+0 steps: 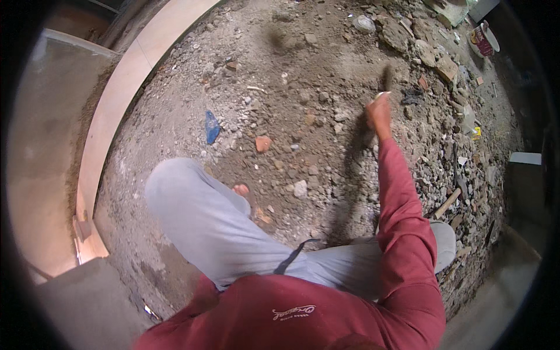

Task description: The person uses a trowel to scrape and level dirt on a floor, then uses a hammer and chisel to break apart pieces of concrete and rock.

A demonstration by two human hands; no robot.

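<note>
My right hand [379, 114] is stretched out over the rubble [315, 111], its arm in a dark red sleeve. The fingers are closed, and a small pale edge shows at their top; what they hold I cannot make out. Just beyond the hand is a dark blurred streak, and another dark blur lies farther to the left. My left hand is hidden; only part of the left sleeve [201, 294] shows beside my thigh. Between my knees and the far ground lie an orange brick fragment [263, 144] and a blue scrap [212, 127].
A hammer with a wooden handle [446, 204] lies by my right knee. Large broken slabs [392, 35] and a white-and-red bucket [481, 42] are at the far right. A long pale tile edging [119, 87] curves along the left, beside a low wall [49, 146].
</note>
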